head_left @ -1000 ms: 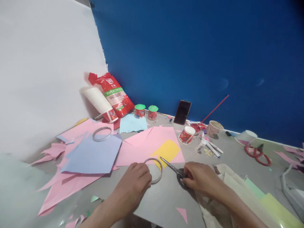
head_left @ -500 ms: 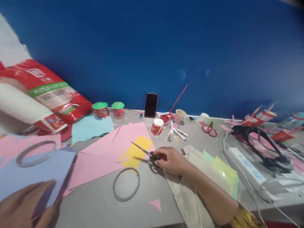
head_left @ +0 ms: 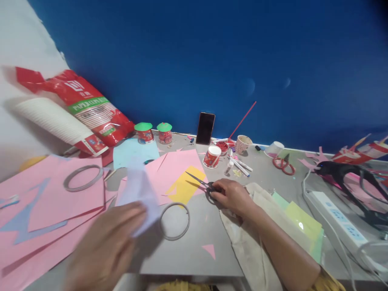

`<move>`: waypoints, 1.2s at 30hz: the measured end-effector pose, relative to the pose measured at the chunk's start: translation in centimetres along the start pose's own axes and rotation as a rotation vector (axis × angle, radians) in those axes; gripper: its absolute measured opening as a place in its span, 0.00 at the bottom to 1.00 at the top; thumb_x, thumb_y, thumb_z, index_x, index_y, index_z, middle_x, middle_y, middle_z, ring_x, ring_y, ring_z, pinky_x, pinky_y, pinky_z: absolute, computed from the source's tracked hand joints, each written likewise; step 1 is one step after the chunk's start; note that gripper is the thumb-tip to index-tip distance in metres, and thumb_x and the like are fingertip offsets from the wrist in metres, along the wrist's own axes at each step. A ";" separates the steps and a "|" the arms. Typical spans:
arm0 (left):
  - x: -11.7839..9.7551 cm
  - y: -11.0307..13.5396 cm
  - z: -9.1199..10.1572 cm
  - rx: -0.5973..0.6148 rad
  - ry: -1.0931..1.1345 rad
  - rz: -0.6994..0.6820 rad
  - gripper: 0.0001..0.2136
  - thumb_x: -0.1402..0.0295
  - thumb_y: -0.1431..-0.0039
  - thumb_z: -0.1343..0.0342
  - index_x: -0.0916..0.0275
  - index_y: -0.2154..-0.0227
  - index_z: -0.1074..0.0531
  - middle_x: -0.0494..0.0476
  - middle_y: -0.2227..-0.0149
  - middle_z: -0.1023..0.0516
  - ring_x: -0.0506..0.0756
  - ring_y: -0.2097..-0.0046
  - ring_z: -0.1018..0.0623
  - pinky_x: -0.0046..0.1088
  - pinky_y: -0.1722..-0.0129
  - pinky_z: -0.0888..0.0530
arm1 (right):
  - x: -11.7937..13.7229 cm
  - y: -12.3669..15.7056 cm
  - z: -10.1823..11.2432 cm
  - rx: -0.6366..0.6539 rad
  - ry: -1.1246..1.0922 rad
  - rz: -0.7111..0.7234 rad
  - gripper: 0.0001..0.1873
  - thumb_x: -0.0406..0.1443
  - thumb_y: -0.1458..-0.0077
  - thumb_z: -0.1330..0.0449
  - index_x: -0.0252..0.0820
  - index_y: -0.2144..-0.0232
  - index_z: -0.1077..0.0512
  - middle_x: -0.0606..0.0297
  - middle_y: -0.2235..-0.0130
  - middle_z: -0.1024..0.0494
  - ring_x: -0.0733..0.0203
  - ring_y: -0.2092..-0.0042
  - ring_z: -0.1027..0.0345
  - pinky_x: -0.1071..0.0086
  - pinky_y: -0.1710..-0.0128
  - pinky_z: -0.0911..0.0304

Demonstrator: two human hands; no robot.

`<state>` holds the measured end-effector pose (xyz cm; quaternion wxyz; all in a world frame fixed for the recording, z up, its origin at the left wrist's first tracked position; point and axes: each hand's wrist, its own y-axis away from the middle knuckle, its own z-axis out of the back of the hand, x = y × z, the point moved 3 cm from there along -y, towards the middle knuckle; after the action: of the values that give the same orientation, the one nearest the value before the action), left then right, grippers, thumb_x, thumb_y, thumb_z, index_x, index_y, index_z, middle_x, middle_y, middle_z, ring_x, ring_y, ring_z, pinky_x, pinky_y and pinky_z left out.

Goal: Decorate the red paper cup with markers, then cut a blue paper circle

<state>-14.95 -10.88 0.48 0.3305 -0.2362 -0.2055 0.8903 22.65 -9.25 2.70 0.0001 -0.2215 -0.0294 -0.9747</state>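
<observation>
Between the thumb and fingers of my left hand [head_left: 106,242], smeared by motion, a sheet of lavender paper [head_left: 139,198] is held above the desk. My right hand [head_left: 233,198] is closed around the handles of black scissors [head_left: 198,180], whose blades point to the far left over a yellow paper piece [head_left: 189,184]. Beneath that piece lies a large pink sheet [head_left: 182,161]. A grey ring [head_left: 175,221] rests on the desk between my hands, and a small pink triangle of paper [head_left: 209,250] lies nearer to me.
Several pink sheets [head_left: 27,173] and a second grey ring [head_left: 83,178] cover the left. Paper cups [head_left: 211,157], a phone [head_left: 205,128] and red scissors [head_left: 284,165] stand or lie along the back. A cloth [head_left: 242,242] and power strip [head_left: 336,218] are on the right.
My left hand has lifted the lavender paper off the pile at left and carried it right, exposing pink sheets. My right hand still grips the scissors; the view has turned slightly left.
</observation>
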 end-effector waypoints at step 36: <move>-6.6 -0.7 -5.3 0.142 0.299 -0.225 0.14 0.79 0.29 0.51 0.55 0.55 0.24 0.60 0.47 0.11 0.59 0.36 0.16 0.46 0.28 0.27 | 4.0 5.9 3.4 -0.128 0.184 0.444 0.06 0.31 0.25 0.40 0.43 0.60 0.26 0.61 0.61 0.18 0.57 0.61 0.23 0.66 0.62 0.37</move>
<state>-7.25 -13.79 -1.50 0.4704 -0.3173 -0.1161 0.8152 20.57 -14.89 7.89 0.2028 -0.1326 0.0820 -0.9667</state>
